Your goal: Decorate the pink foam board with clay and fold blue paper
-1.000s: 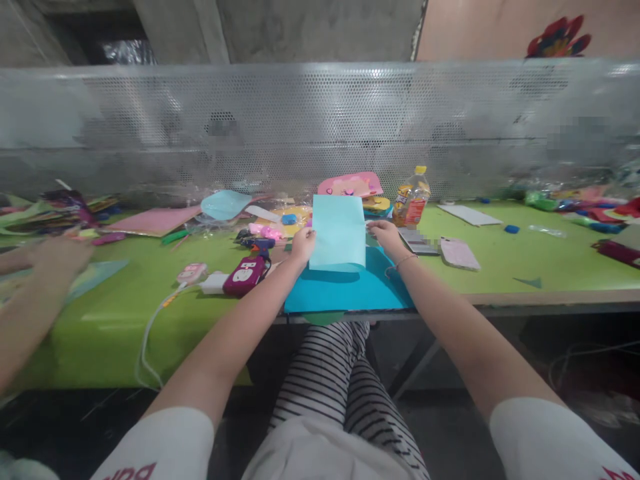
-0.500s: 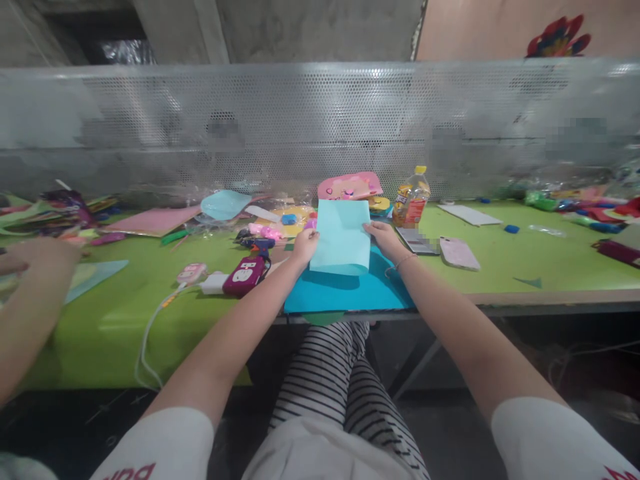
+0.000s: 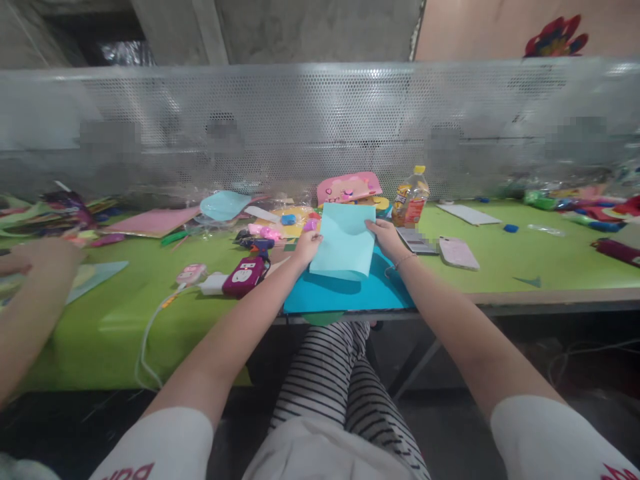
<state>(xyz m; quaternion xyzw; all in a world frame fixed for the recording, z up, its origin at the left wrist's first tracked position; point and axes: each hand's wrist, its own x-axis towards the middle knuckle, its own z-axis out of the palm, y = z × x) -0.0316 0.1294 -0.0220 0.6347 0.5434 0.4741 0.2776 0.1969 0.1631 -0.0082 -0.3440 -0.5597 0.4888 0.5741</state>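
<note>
Both my hands hold a light blue sheet of paper (image 3: 345,241) above the table. My left hand (image 3: 306,245) pinches its left edge and my right hand (image 3: 383,235) grips its upper right edge. The sheet bends over, its lower edge curling under. Beneath it lies a darker blue sheet (image 3: 350,292) on the green table (image 3: 125,300), reaching the front edge.
A purple device (image 3: 245,275) with a white cable lies left of my left hand, a glue gun (image 3: 257,244) behind it. A bottle (image 3: 411,199), a phone (image 3: 458,253) and a pink cutout (image 3: 347,187) stand to the right and behind. Another person's arm (image 3: 30,293) is at far left.
The light blue sheet has come down and bent further, its top edge lower and tilted. My hands have moved slightly inward with it.
</note>
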